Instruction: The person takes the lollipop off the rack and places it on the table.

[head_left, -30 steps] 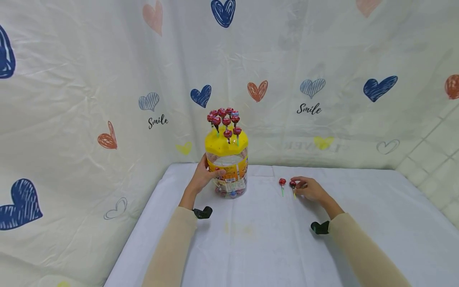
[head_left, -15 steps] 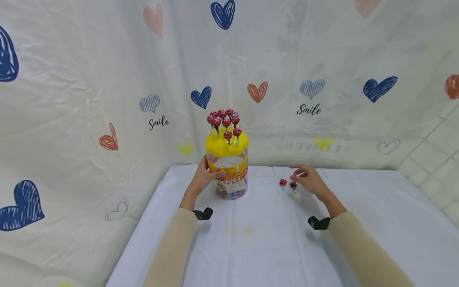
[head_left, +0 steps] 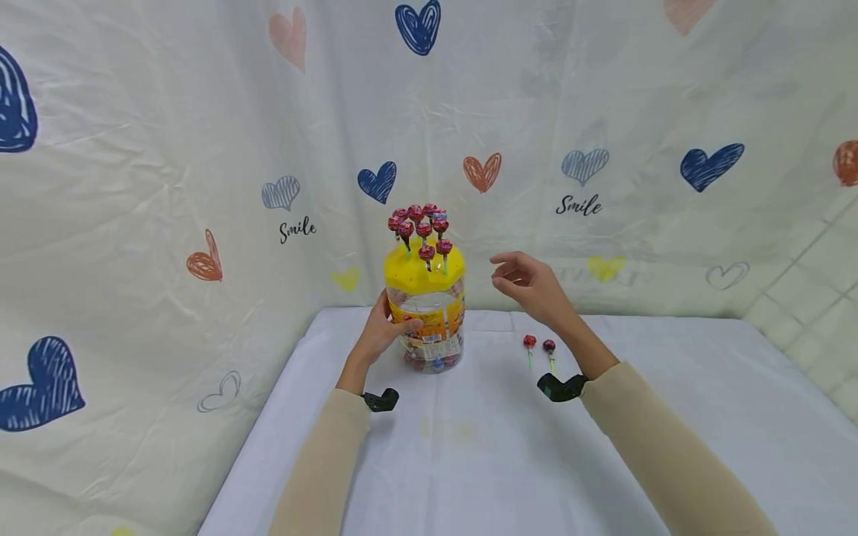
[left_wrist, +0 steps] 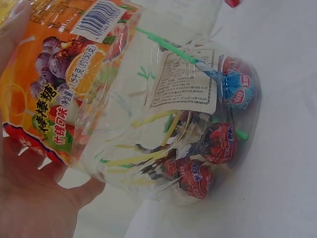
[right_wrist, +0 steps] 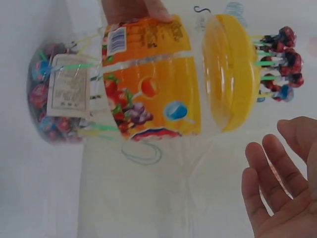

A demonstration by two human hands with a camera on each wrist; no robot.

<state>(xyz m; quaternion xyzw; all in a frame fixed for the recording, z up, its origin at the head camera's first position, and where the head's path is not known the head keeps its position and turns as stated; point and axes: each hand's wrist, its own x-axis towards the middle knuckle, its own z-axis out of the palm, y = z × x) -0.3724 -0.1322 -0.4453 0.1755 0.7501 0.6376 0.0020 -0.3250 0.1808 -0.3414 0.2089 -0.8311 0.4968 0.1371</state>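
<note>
Head view: we look forward and down over the table (head_left: 482, 461). Wrist views: frames rolled sideways, nearer, left closest; we find the jar (head_left: 439, 320) in both.

Two lollipops (head_left: 529, 341) lie on the table (head_left: 489, 461), right of the jar (head_left: 441, 321).

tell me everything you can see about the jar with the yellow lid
The jar looks like clear plastic, with a yellow lid, an orange fruit-printed label and a barcode. It stands upright on the white-covered table. Wrapped lollipops lie inside at the bottom, and more red lollipops stick up from the lid. The left hand grips its side.
</note>
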